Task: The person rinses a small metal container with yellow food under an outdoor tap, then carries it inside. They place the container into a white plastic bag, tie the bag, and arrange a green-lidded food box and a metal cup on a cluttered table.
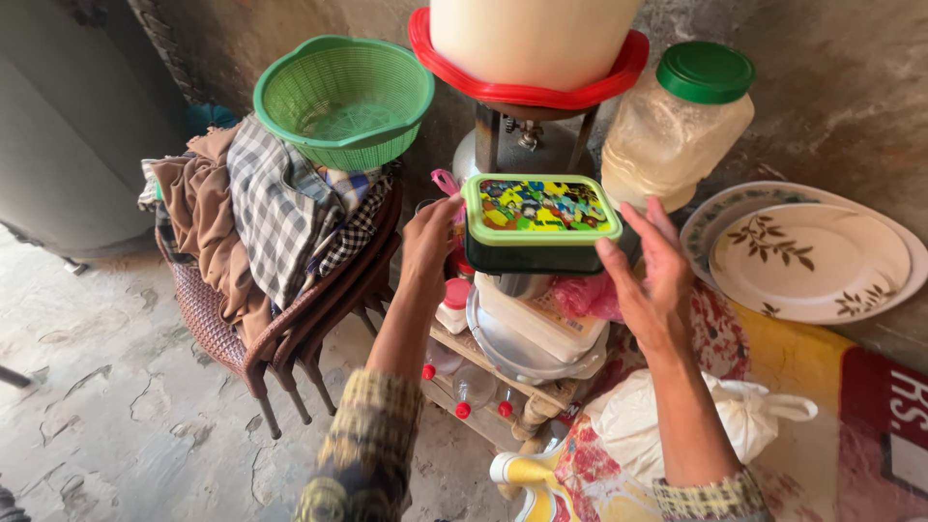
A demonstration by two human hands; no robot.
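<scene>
Both hands are up at the centre of the frame, one on each side of a rectangular box point(540, 224) with a light green rim and a lid full of bright colours. The left hand point(428, 244) presses its fingers on the left end of the box. The right hand point(654, 270) has the palm open and the fingers spread, and it touches the right end, so the box is held between the two hands. The box sits just above a pile of white containers and a round metal tray point(503, 346) on a low wooden stand.

Behind the box, at the top centre, a large white container point(532, 39) rests in a red ring. To its right stands a plastic jar point(672, 135) with a green screw lid. At the right edge, two oval plates point(822, 261) with a leaf pattern lean on the wall. In the upper left, a green basket point(343, 97) sits on folded cloths point(261, 213) heaped over stacked brown chairs. A white plastic bag point(657, 416) lies low in the frame, under the right forearm.
</scene>
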